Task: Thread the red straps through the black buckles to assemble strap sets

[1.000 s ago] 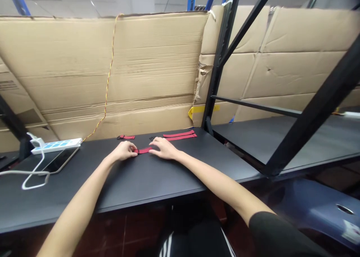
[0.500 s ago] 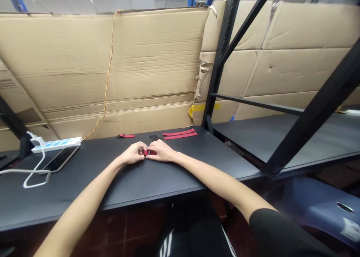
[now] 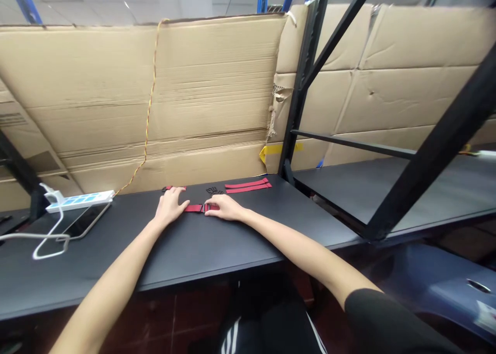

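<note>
Red webbing makes up the short strap (image 3: 194, 208) lying flat on the black desk (image 3: 217, 250) at the centre of the frame, with a small dark buckle (image 3: 204, 208) on its right end. The right hand (image 3: 227, 208) reaches in from the lower right, its fingers close together and resting on the buckle; whether they pinch it or only press on it, I cannot tell. The left hand (image 3: 168, 206) lies just left of the strap, fingers spread and flat on the desk, holding nothing that shows. Its fingertips touch or cover a second red strap (image 3: 179, 187), mostly hidden, at the desk's far edge. Two more red straps (image 3: 248, 185) lie side by side along that edge to the right, and a small heap of black buckles (image 3: 214, 190) sits between them and the hands. So one strap looks buckled, while the loose buckles and other straps appear still to be dealt with. At the left of the frame, a white power strip (image 3: 79, 201) and a phone (image 3: 87, 219) lie on the desk, and flattened cardboard (image 3: 155, 95) stands behind it.
</note>
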{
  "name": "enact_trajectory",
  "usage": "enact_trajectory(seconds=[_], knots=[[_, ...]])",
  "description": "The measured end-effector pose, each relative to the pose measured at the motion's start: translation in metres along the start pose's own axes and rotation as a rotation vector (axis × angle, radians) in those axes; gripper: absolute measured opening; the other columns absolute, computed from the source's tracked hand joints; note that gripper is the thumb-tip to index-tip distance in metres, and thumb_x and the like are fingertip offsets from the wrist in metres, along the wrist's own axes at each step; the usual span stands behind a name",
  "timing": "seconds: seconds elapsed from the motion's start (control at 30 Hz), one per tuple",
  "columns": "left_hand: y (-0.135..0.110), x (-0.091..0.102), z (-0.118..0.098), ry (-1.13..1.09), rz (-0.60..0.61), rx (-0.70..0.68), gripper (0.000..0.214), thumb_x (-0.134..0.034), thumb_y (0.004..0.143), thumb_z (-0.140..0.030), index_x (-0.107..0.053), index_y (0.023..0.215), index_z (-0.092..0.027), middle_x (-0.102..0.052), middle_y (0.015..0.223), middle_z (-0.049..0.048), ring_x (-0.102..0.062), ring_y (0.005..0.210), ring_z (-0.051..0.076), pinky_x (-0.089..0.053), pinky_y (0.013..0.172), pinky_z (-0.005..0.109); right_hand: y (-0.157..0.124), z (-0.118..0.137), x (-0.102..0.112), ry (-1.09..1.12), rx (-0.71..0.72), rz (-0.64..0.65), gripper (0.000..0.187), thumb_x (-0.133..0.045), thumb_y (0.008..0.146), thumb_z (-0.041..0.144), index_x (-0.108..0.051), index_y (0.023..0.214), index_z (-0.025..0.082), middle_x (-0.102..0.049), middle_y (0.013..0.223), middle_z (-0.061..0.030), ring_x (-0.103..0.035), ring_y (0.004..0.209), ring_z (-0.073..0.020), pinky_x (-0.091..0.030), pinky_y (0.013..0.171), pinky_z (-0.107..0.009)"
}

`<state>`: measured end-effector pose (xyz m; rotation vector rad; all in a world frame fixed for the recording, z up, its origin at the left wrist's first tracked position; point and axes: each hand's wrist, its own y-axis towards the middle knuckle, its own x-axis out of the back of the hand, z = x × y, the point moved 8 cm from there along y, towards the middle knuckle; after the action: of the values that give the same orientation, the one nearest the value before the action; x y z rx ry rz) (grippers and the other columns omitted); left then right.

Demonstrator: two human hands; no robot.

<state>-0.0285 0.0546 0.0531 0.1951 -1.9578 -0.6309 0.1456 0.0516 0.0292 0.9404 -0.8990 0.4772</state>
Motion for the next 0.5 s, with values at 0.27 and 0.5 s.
enact_trajectory(seconds=[0.27, 0.5], knots=[[-0.020, -0.039, -0.064, -0.011, 0.348, -0.371, 0.040, -0.056, 0.086, -0.046, -0.062, 0.118, -0.023, -0.068, 0.100, 0.0072, -0.058, 0.095, 0.023, -0.045, 0.086, 0.034, 0.000, -0.013, -0.007, 0.332, -0.159, 0.103, 0.019, -0.059, 0.081, 0.023, -0.073, 0.089, 0.014, -0.068, 0.069, -0.0009, -0.056, 0.061, -0.0121, -0.040, 0.059, -0.021], [-0.015, -0.041, -0.051, 0.012, 0.370, -0.285, 0.032, -0.058, 0.082, -0.049, -0.072, 0.095, -0.023, -0.066, 0.099, 0.0063, -0.059, 0.086, 0.021, -0.045, 0.075, 0.028, 0.002, -0.030, -0.003, 0.295, -0.273, 0.189, 0.018, -0.061, 0.072, 0.021, -0.074, 0.080, 0.012, -0.070, 0.070, -0.0027, -0.057, 0.062, -0.0125, -0.040, 0.059, -0.021]])
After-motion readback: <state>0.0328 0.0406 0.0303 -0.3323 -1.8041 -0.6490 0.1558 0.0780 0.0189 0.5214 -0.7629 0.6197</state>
